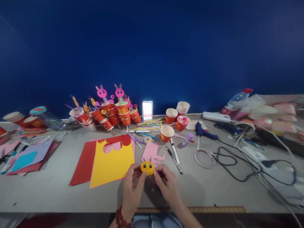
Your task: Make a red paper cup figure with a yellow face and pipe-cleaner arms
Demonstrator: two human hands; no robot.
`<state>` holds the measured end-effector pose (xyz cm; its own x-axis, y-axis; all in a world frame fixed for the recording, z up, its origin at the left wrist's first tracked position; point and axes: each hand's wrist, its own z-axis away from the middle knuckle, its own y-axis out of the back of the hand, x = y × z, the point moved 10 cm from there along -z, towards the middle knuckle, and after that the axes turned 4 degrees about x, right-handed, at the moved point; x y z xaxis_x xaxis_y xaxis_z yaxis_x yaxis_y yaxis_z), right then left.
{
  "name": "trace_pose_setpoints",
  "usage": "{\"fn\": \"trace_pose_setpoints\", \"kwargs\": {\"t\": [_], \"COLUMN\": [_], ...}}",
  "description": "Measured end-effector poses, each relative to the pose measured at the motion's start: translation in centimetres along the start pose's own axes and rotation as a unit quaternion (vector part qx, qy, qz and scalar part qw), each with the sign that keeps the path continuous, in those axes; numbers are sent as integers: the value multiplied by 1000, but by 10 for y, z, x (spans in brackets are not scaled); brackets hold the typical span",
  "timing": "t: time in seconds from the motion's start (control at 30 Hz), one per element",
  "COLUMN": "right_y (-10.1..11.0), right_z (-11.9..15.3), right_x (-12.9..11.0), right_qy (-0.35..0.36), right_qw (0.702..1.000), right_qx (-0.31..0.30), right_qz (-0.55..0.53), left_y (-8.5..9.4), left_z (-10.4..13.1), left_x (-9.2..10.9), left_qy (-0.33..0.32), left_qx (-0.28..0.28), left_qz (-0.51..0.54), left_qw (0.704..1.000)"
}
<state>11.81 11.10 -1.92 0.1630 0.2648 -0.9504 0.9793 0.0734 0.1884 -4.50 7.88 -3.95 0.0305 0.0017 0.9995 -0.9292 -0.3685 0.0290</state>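
Observation:
Between my two hands, above the table's front part, is a yellow paper rabbit face (147, 168) with dark eyes and two small upright ears. My left hand (133, 185) pinches its left edge with thumb and fingers. On the opposite edge, my right hand (167, 183) grips it the same way. Just behind the face lies a pink paper sheet (150, 150) with cut-out edges. Left of it is a yellow paper sheet (111, 167) with a notched top, lying over red paper (82, 166).
Red paper cups (123, 114) with pink rabbit faces stand back left. Near the middle are another paper cup (167, 134), a white marker (175, 152) and a pen (174, 161). A blue glue gun (206, 132), tape ring (203, 159) and black cable (237, 177) lie right.

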Motion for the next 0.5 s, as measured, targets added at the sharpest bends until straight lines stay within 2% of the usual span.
{"fn": "trace_pose_setpoints", "kwargs": {"t": [0.13,0.3,0.4,0.5], "right_y": [1,2,0,-6], "right_z": [1,4,7,12], "right_x": [-6,-14,-29,-50], "right_qy": [42,90,150,224], "right_qw": [997,989,976,955], "right_qx": [6,24,26,12], "right_qz": [60,114,154,193], "left_y": [2,-4,-7,-8], "left_z": [1,2,1,-1], "left_x": [3,18,23,16], "left_qy": [-17,-55,-69,-41], "left_qx": [16,5,2,0], "left_qz": [-26,-27,-17,22], "left_qw": [999,998,997,999]}}
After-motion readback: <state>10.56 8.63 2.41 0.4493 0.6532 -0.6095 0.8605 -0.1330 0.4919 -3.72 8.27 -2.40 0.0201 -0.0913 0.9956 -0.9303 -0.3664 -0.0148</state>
